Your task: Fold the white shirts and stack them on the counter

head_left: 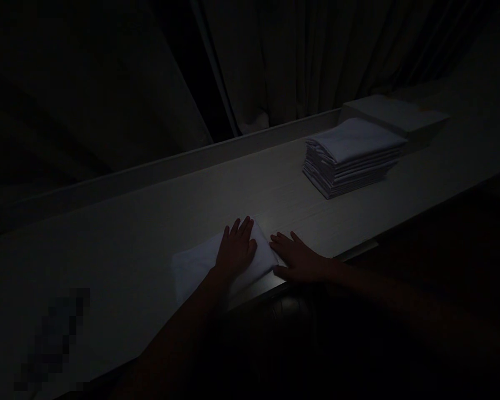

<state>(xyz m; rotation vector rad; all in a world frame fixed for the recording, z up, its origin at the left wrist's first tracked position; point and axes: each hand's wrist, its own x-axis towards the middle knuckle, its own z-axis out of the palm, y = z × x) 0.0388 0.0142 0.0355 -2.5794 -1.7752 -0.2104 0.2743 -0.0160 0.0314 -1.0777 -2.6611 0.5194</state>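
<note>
A folded white cloth point(198, 264) lies flat near the front edge of the pale table. My left hand point(236, 249) rests on its right part, palm down, with the fingers spread. Just off the cloth's right end is my right hand point(298, 260), its fingers apart and pointing left, with the fingertips near the cloth's edge. Nothing shows in either hand. A tall stack of folded white cloths point(354, 158) stands farther back on the right. The view is very dark.
Behind the stack sits a pale box point(425, 130). A low ledge point(158, 171) runs along the back of the table point(129, 239), with dark curtains point(316, 55) beyond. A blurred-out dark item point(54, 339) lies at the lower left.
</note>
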